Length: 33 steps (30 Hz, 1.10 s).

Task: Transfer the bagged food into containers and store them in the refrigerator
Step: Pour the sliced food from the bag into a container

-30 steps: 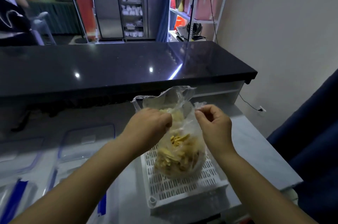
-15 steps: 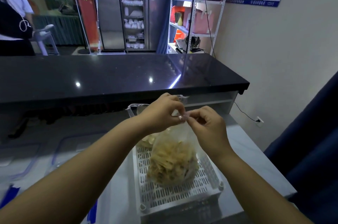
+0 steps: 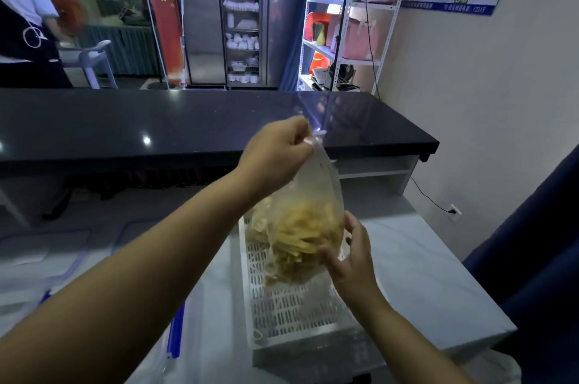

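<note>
Clear plastic bag (image 3: 308,227) of yellow food strips hangs upright above a white slotted basket (image 3: 291,314) on the pale counter (image 3: 423,274). Left hand (image 3: 275,154) pinches the bag's gathered neck at the top. Right hand (image 3: 351,255), fingers open, cups the lower right side, nearer the bottom for tipping.

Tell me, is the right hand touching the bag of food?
Touching. In the head view, the right hand cups the lower side of the clear bag, its thumb and fingers pressed against the plastic, while the left hand pinches the top.
</note>
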Available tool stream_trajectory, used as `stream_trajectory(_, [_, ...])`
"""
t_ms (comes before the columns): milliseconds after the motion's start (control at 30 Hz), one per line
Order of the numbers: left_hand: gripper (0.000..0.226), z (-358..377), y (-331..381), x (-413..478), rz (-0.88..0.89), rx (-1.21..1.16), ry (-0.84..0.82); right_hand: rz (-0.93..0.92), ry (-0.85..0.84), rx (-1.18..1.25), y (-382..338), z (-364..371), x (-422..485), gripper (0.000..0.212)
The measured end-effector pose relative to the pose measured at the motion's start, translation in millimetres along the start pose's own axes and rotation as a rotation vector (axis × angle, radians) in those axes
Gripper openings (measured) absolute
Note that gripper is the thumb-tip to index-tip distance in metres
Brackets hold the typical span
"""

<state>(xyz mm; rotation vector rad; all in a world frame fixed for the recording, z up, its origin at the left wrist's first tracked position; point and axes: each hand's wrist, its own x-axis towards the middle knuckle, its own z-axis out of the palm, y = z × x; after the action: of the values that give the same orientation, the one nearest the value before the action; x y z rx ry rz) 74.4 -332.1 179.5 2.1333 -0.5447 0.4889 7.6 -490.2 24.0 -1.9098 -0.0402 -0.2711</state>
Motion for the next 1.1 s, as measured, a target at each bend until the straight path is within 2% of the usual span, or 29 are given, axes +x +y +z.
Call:
stream_trajectory(100, [0.015, -14.7, 5.4, -1.9, 0.011, -0.034, 0.06, -0.045, 0.003, -0.029, -10.8, 18.1, 0.3, 0.109])
stream_trajectory(267, [0.013, -40.8, 4.3, -13.7, 0.021, -0.046, 0.131, -0.087, 0.059, 0.22, -28.9, 49.2, -0.3, 0.061])
stream_trajectory(367, [0.012, -60.5, -5.0, -24.2, -0.009, -0.042, 0.162, -0.061, 0.064, 0.407, -40.1, 72.7, 0.9, 0.039])
stream_trajectory(500, [0.012, -90.6, -29.4, -45.1, -0.089, -0.012, 0.224, -0.05, 0.101, 0.506, -59.6, 108.6, 1.0, 0.007])
stream_trajectory(633, [0.015, -125.6, -62.6, -75.8, -0.226, -0.07, 0.276, -0.089, 0.003, 0.472, -69.7, 139.9, -1.1, 0.011])
stream_trajectory(733, [0.007, -155.4, -94.2, -108.2, -0.34, -0.188, 0.256, -0.109, -0.068, 0.405, -74.7, 157.8, -4.6, 0.014])
stream_trajectory(800, [0.004, -170.6, -116.0, -132.8, -0.429, -0.25, 0.238, -0.144, -0.119, 0.309, -76.5, 166.0, -5.1, 0.019])
stream_trajectory(900, [0.013, -180.1, -146.7, -166.4, -0.53, -0.272, 0.212, -0.221, -0.182, 0.169, -79.5, 174.7, -4.9, 0.022])
stream_trajectory(1100, [0.015, -176.0, -196.4, -209.9, -0.646, -0.284, 0.107, -0.376, -0.282, -0.202, -81.7, 187.8, 0.0, 0.024])
